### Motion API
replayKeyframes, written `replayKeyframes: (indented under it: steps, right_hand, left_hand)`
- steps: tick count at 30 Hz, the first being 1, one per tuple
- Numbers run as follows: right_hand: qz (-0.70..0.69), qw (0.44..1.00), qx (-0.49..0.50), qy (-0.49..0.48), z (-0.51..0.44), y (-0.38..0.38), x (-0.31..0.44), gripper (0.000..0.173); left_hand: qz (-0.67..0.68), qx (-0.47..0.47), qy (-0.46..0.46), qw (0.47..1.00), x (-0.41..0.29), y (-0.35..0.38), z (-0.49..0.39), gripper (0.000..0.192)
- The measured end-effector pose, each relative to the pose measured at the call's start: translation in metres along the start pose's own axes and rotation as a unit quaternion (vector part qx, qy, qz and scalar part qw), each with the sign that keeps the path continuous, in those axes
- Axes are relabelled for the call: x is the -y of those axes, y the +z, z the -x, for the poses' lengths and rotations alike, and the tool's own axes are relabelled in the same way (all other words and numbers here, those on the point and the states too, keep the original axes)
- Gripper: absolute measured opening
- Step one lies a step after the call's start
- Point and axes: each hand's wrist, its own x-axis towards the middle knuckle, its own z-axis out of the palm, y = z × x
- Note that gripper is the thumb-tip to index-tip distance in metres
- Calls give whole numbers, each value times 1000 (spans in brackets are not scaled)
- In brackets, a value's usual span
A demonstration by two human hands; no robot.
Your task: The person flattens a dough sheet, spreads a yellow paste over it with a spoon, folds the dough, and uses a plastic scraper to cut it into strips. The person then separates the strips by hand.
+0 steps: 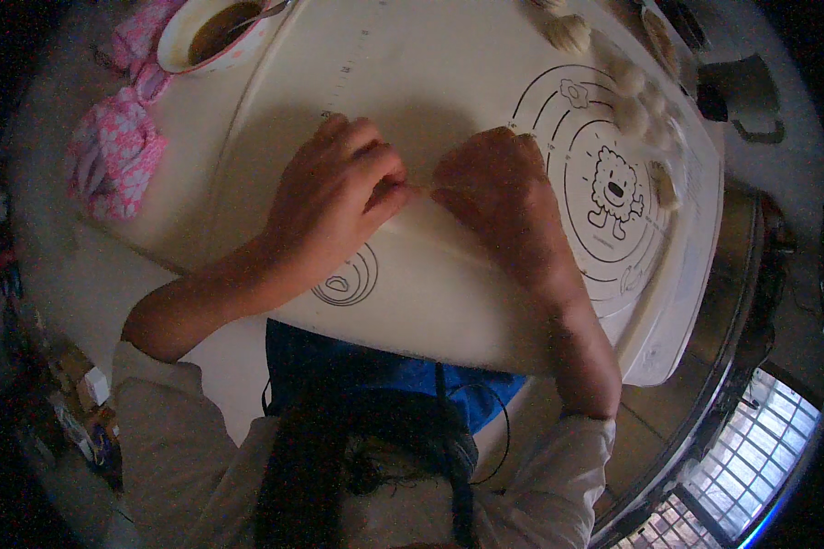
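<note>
My left hand (343, 182) is above a white silicone mat (398, 288) printed with circles and marks, its thumb and forefinger pinched together. Facing it, my right hand (501, 192) has its fingers curled, the fingertips close to those of the left. A small, thin pale piece (420, 190) seems to bridge the two sets of fingertips; it is blurred and its material is unclear. Right of the right hand, the mat bears a large ringed print with a cartoon figure (616, 185).
Several pale lumps, perhaps dough, (632, 96) lie along the mat's right side, some by clear plastic. A bowl (178, 51) of brown liquid holds a spoon (261, 14) at upper left, near a pink patterned cloth (120, 151). A dark mug (745, 92) stands at far right.
</note>
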Motion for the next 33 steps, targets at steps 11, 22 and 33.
replayKeyframes:
  steps: [11, 22, 33]
  right_hand:
    - [-194, 978, -43, 70, 27, -24, -17, 13]
    - [-89, 994, -55, 28, 20, -10, -8, 10]
    - [-42, 997, -57, 5, 22, -5, -7, 12]
  left_hand:
    - [48, -5, 69, 996, 0, 3, -2, 18]
    - [53, -7, 52, 997, 1, 2, 0, 15]
    - [75, -30, 32, 996, 6, -3, 3, 13]
